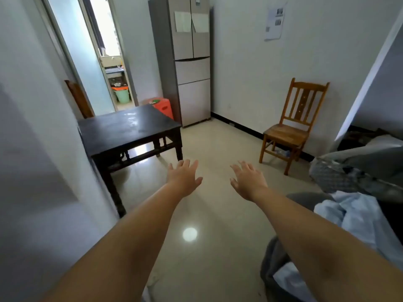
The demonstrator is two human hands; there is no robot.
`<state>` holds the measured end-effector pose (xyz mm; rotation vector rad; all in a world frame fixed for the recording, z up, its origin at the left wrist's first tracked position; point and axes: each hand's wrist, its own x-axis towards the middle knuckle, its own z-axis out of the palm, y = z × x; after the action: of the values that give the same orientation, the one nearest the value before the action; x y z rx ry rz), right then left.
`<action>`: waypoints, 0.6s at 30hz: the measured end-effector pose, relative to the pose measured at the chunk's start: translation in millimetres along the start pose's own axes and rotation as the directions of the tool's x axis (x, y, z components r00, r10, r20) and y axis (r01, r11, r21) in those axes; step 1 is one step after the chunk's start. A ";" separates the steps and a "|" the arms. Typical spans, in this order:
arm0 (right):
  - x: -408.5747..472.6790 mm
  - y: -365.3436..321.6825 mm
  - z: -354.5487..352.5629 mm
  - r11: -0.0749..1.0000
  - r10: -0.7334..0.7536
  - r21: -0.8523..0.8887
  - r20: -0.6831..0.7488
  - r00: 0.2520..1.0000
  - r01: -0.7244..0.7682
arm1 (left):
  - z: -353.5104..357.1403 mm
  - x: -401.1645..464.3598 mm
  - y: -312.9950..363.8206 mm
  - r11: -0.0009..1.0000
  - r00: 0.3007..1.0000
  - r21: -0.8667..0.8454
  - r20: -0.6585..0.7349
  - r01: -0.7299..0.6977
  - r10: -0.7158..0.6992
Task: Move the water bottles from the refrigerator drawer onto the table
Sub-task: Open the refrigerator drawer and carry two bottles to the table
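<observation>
Floor [209, 149], pale glossy tile, is taking up most of the view w/ a round light glare showing in the foreground between the forearms.

Fridge [187, 62] is standing tall at the far end of the room against the back wall; upper double doors and both lower drawers are sitting flush, all closed, two paper sheets stuck on the upper doors. Water bottles aren't showing anywhere in view, so can't tell where they're lying; presumably behind those closed fronts, but nothing confirms it.

Table [128, 129], dark wood, low, is sitting along the left wall w/ its far right corner near the fridge base; top is catching some glare.

Bedding [359, 205], grey and pale blue, is bunching up at the right edge of the view.

Wooden chair [292, 125] is standing against the right wall, well apart from the table, facing into the room.

Red stool [162, 106] is sitting just behind the table's far right corner, beside the fridge.

Green bucket [122, 95] is showing through the doorway at back left.

Left hand [185, 177] and right hand [247, 182] are both reaching fwd over the floor, palms down, fingers spread and relaxed, gripping nothing, touching nothing, side by side w/ a gap between them.
</observation>
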<state>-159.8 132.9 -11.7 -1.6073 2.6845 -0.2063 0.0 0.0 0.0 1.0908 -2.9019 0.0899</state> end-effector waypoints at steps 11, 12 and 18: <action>212.6 50.6 -4.2 0.998 -0.048 -0.037 0.023 0.999 0.048 | 0.0 199.3 -15.5 0.997 0.997 -0.019 0.022 0.073 -0.073; 229.5 51.1 -3.3 0.998 -0.052 -0.035 0.031 0.998 0.053 | 0.7 215.4 -20.4 0.996 0.997 -0.027 0.026 0.080 -0.079; 358.0 62.9 12.5 0.997 -0.049 -0.053 0.045 0.998 0.052 | 13.5 342.1 -61.0 0.997 0.997 -0.011 0.021 0.070 -0.070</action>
<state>-384.0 -153.5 -9.0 -1.6751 2.6413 -0.0977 -217.3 -271.4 8.8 1.1965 -2.8745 0.0595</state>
